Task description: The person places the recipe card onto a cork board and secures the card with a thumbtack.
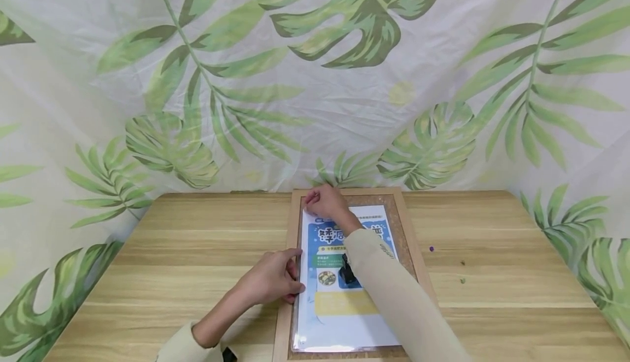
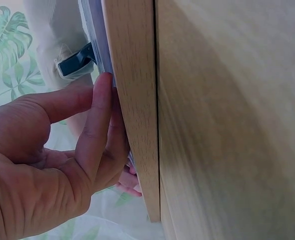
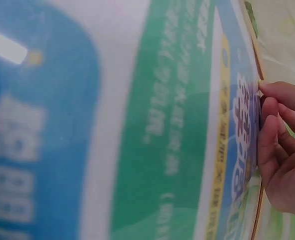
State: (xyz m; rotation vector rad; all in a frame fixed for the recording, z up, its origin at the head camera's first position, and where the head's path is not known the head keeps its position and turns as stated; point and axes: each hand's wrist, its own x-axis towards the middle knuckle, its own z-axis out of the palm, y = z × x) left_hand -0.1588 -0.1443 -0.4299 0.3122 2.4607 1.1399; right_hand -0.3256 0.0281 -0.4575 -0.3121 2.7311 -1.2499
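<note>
The glossy blue, green, yellow and white printed sheet (image 1: 344, 333) was laid on the pale-wood-framed brown cork board (image 1: 401, 244), so its placing seemed done; securing seemed left, as no fastener could be made out at its upper right corner. Its left edge was pressed by the left hand (image 1: 275, 277), thumb and forefinger spread. At its upper left corner the right hand (image 1: 326, 202) was held with bent fingers; whether anything was pinched cannot be told. The board was supported by the wood-grained table (image 1: 197, 252).

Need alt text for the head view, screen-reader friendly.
A person's right hand is at the upper-left corner of a printed sheet while the left hand's fingertips touch its left edge. The sheet lies on a wood-framed cork board on a wooden table, with a leaf-patterned cloth behind.
</note>
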